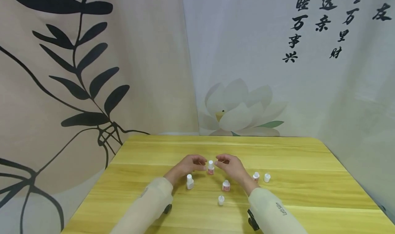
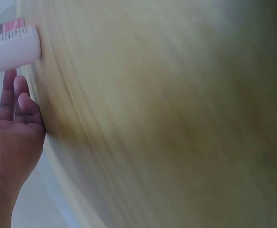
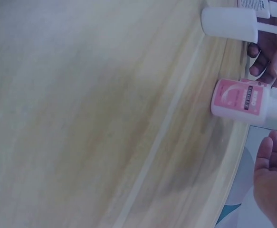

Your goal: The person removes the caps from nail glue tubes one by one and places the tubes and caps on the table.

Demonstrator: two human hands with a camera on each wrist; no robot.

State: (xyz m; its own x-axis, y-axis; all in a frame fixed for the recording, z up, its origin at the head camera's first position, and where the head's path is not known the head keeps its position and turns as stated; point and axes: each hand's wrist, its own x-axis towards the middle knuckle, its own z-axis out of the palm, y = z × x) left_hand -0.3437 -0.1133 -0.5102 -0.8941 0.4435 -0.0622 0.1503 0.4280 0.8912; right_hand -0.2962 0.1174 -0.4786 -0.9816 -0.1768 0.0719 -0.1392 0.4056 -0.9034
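In the head view a small capped bottle [image 1: 211,169] with a pink label stands upright between the two hands. My left hand [image 1: 189,163] is just left of it, fingers loosely bent and holding nothing. On its other side my right hand [image 1: 232,166] hovers with relaxed fingers, also without anything in them. Close to the left wrist stands another white-capped bottle [image 1: 190,182], its printed back [image 2: 12,50] visible in the left wrist view. A capless pink-labelled bottle [image 1: 226,186] stands nearer the body, and it fills part of the right wrist view [image 3: 240,100].
In front of the capless bottle, a white cap [image 1: 221,200] stands with a thin stem pointing up. Beyond the right wrist are a further bottle [image 1: 256,176] and a loose white cap [image 1: 267,177]. The wooden table [image 1: 148,151] reaches back to a printed curtain [image 1: 154,73].
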